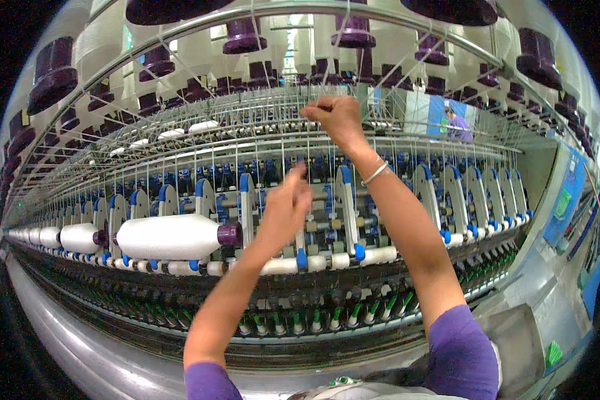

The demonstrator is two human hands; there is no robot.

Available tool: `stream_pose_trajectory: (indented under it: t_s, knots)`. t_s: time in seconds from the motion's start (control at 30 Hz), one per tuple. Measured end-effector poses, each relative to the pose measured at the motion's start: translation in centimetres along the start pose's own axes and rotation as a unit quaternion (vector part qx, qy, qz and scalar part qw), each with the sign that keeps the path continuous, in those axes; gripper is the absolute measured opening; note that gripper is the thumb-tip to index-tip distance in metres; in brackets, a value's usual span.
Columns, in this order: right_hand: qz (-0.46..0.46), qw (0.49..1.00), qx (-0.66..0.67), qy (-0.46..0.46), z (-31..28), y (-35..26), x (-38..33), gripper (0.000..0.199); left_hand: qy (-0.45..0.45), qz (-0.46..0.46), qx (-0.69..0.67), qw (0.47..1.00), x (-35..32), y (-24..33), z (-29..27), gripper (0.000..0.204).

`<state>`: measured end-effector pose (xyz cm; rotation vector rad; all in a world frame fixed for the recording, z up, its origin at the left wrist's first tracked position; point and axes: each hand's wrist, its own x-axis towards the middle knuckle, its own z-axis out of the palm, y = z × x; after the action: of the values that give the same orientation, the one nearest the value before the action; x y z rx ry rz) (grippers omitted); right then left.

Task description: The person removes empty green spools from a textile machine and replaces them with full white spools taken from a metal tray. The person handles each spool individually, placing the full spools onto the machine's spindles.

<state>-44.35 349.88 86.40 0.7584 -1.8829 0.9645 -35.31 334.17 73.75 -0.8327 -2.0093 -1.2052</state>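
My right hand (339,121) is raised high in front of the metal rods. Its fingers are pinched together, and what they hold, if anything, is too fine to make out. Lower and to its left, my left hand (289,205) is in front of the drafting rollers of a spinning machine (327,227). Motion smears its fingers, and one seems to point upward. The nearest upright grey arm with a blue cap (345,200) stands just right of this hand. To the left lies a large white roving bobbin (170,237) with a purple core end (230,235).
Purple bobbin ends (245,35) hang overhead from a rack with metal rails (207,27). Green-and-white spindles (317,320) line the machine below my arms. A smooth metal cover (80,320) curves along the near left. A person in purple (458,127) is far off at the right.
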Motion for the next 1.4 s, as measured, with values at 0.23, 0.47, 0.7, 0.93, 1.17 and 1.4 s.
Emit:
stream_pose_trajectory:
  t_s: [0.23, 0.47, 0.7, 0.93, 1.17, 1.4]
  knots:
    - [-0.001, 0.996, 0.09, -0.029, 0.3, 0.4, 1.3, 0.02, 0.082, -0.015, -0.14, 0.987, 14.5, -4.1, 2.1, 0.016]
    - [0.023, 0.95, 0.29, -0.118, -1.9, -2.9, 0.7, 0.029, 0.103, -0.034, 0.175, 0.979, 14.5, -9.9, 0.7, 0.017]
    - [-0.001, 0.787, 0.609, -0.098, -3.8, -1.9, -0.3, 0.068, -0.065, -0.116, 0.345, 0.929, 6.0, -4.9, -4.7, 0.036]
    - [-0.058, 0.836, 0.536, 0.101, -6.4, -6.2, 9.3, 0.031, 0.122, 0.097, 0.157, 0.975, 6.2, 6.5, -4.3, 0.056]
    - [0.021, 0.947, 0.32, -0.003, -2.2, -3.5, -1.7, 0.06, 0.316, 0.214, 0.067, 0.922, 11.6, 10.3, -0.5, 0.058]
    - [0.205, 0.96, 0.191, -0.019, -2.5, -1.5, -30.3, 0.079, 0.163, 0.025, -0.657, 0.736, -1.9, 6.2, 2.1, 0.014]
